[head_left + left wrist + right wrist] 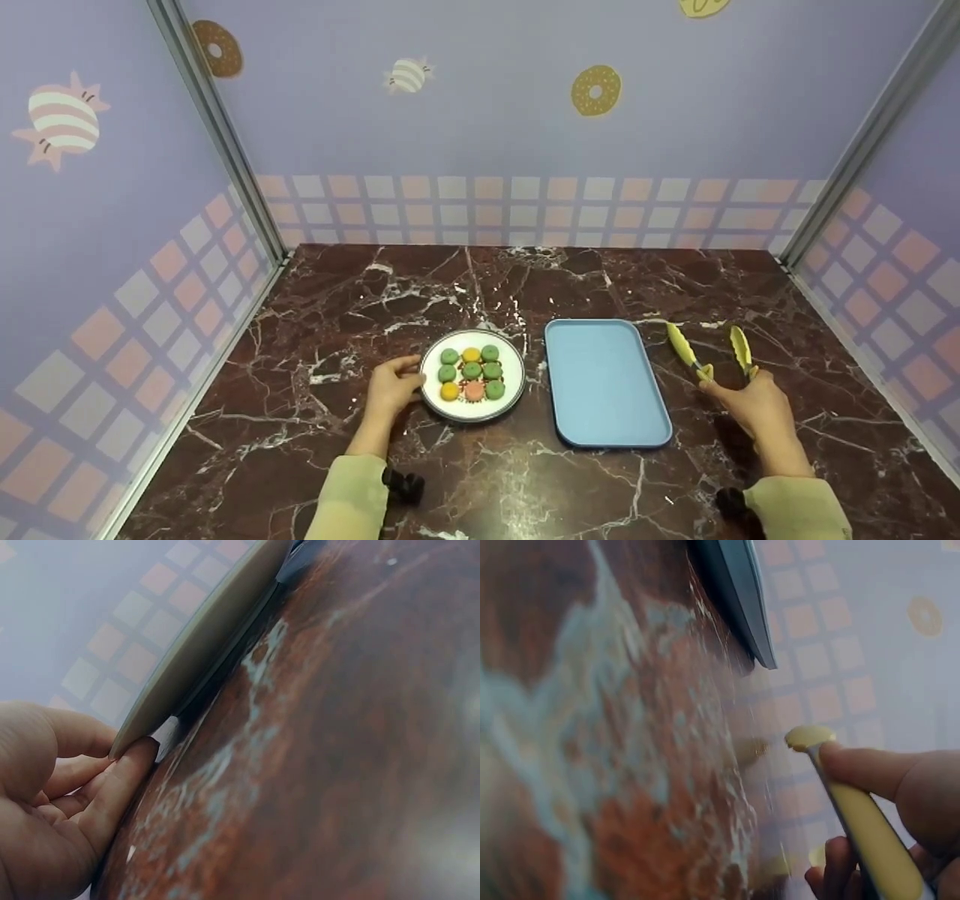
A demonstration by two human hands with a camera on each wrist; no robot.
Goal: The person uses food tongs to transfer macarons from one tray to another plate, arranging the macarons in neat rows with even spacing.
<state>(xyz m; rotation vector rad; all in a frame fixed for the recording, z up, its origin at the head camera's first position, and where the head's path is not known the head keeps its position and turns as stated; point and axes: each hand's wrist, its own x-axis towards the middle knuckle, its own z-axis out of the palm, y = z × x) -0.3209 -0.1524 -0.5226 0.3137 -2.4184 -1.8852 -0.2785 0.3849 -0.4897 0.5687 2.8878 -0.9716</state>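
Observation:
In the head view, a round white plate (513, 373) with a dark rim line bears several small round pieces, mostly green (472, 370), with a few yellow ones and one pink piece (475, 391). My left hand (391, 390) is at its left edge. The left wrist view shows the fingers and thumb of that hand (64, 795) pinching the plate's rim (172, 679), seen edge-on. On the right, my right hand (759, 405) holds yellow tongs (681, 344), their two arms spread apart and pointing away from me. Nothing is between the tong tips.
A light blue rectangular tray (607, 382) lies between the plate and the tongs. The dark red marble tabletop (525, 487) has white veins. Patterned lilac walls (495, 127) bound it at the back and on both sides.

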